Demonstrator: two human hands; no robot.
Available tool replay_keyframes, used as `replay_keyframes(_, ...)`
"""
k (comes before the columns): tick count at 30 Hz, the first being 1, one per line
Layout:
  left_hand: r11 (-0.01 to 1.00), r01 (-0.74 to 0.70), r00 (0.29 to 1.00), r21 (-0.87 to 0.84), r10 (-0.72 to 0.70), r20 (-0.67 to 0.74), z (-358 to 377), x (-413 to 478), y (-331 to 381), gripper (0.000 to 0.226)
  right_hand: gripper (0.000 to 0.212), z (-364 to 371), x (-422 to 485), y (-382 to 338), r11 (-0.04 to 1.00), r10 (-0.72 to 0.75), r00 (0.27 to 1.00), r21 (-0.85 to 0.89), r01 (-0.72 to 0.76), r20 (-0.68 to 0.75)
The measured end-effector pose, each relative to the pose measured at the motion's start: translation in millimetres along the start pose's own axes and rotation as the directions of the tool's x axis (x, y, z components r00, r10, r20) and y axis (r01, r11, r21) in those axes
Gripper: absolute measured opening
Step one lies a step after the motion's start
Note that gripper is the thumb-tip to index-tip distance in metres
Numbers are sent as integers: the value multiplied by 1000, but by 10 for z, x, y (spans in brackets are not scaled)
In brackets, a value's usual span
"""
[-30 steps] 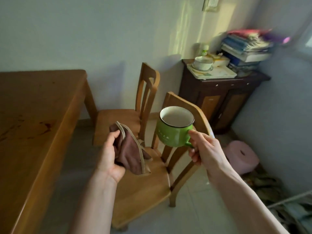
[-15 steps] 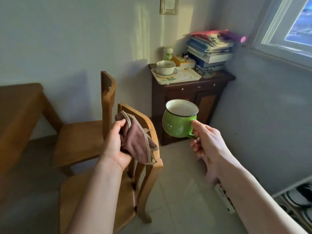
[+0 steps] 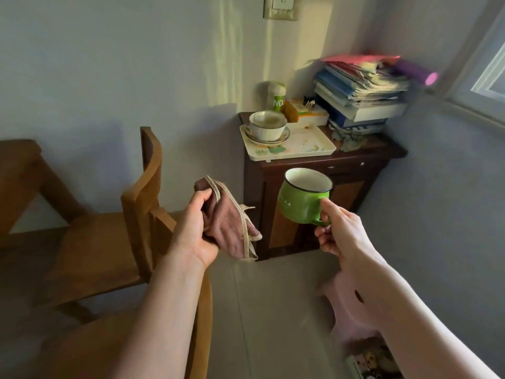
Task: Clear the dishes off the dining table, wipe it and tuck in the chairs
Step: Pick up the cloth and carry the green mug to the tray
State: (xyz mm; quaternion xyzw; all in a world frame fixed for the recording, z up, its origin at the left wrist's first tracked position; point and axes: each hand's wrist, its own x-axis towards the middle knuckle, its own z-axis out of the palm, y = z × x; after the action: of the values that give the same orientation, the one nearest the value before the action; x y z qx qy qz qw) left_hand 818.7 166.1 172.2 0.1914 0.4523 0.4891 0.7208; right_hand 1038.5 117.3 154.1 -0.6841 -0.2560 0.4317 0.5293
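My right hand [image 3: 340, 233] grips the handle of a green enamel mug [image 3: 302, 198], held upright in the air in front of a dark wooden cabinet [image 3: 352, 170]. My left hand [image 3: 195, 228] is closed around a crumpled brown cloth [image 3: 228, 228] with a pale trim. A white tray [image 3: 308, 144] lies on the cabinet top with a stacked bowl and saucer [image 3: 267, 128] on its left part. Two wooden chairs [image 3: 142, 192] stand at the left, and a corner of the dining table [image 3: 19, 165] shows at the far left edge.
A tall pile of books and papers [image 3: 360, 97] fills the cabinet's right half, with a small bottle [image 3: 276, 95] and a box behind the tray. A pink stool [image 3: 347, 310] sits on the floor under my right arm. A window is at the upper right.
The view has turned right and moved closer to the cabinet; the table has slid almost out of frame. Both hands keep their hold on the cloth and the mug.
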Motion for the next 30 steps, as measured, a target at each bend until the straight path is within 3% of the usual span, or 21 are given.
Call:
replay_keyframes(7,1000,19,999,-4,-19,-44,579,734,7,25,33,169,1388,-422,999,15,998,36,-12,-62)
replay_keyframes(15,999,12,977,-40,-20,-211,1138,1749,11,26,31,295,3285,-827,989,138,985,70,-132,-101)
replay_keyframes(19,996,4,956,-87,-29,-291,1427,2160,-6,27,33,311,4127,-887,985,165,980,-30,-169,-107)
replay_keyframes(26,988,-14,932,-154,-43,-361,1696,2619,-110,34,36,323,4958,-781,958,180,983,-222,-182,-30)
replay_keyframes(30,987,-27,925,-159,-36,-379,1777,2727,-144,31,32,358,5118,-765,959,220,975,-179,-220,-21)
